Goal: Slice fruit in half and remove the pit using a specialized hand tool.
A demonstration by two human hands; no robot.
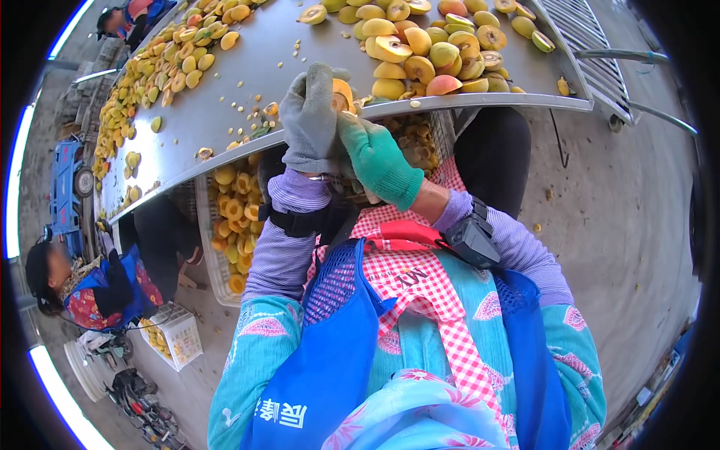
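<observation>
My left hand, in a grey glove, holds a cut half of a yellow stone fruit, apparently an apricot, over the front edge of a metal table. The fruit's cut face and brown centre show. My right hand, in a green glove, is closed right below the fruit, its thumb end against it. Whether a tool sits inside that fist is hidden. Halved fruits lie heaped just beyond my hands to the right. Loose pale kernels and scraps are scattered left of my left hand.
Below the table edge, a white plastic crate holds pitted halves, with another crate behind my right hand. More fruit covers the table's far left. Co-workers sit at left, near a fruit-filled white basket. A metal rack stands right.
</observation>
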